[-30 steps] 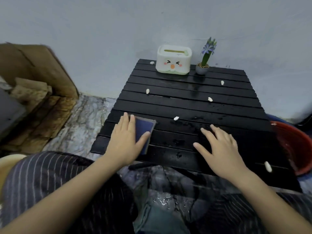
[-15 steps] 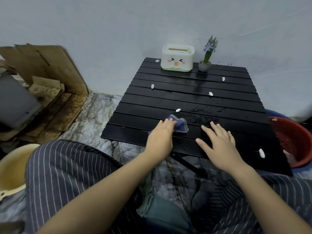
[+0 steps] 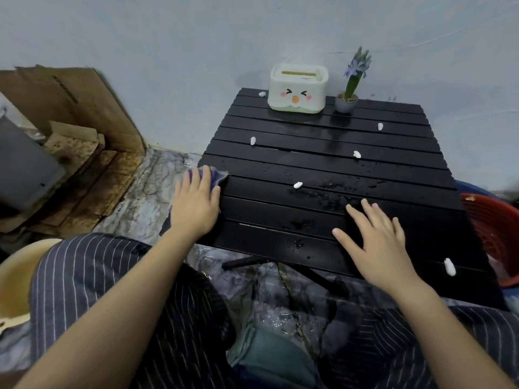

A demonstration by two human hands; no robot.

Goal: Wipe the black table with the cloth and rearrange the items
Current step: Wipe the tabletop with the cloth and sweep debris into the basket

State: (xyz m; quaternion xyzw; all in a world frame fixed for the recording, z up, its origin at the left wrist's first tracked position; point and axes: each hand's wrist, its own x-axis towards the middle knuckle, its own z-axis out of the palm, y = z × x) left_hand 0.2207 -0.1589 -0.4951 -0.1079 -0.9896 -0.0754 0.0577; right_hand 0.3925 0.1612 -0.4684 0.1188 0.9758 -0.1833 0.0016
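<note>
The black slatted table (image 3: 323, 167) is wet, with water drops near its middle. My left hand (image 3: 195, 203) presses flat on a blue-purple cloth (image 3: 216, 176) at the table's left edge; most of the cloth is hidden under the palm. My right hand (image 3: 376, 244) lies flat, fingers spread, on the front slats and holds nothing. Several small white bits lie scattered on the slats, one (image 3: 297, 185) near the middle, one (image 3: 449, 267) at the front right. A cream tissue box (image 3: 298, 89) with a cartoon face and a small potted purple flower (image 3: 351, 88) stand at the back edge.
A red basket (image 3: 497, 234) sits right of the table. Cardboard sheets (image 3: 70, 108) and a grey panel (image 3: 22, 164) lean at the left wall. A cream basin (image 3: 14, 279) is at my left knee. The floor is wet marble.
My left hand has slid the cloth from the front middle of the table out to its left edge. My right hand has stayed flat on the front slats.
</note>
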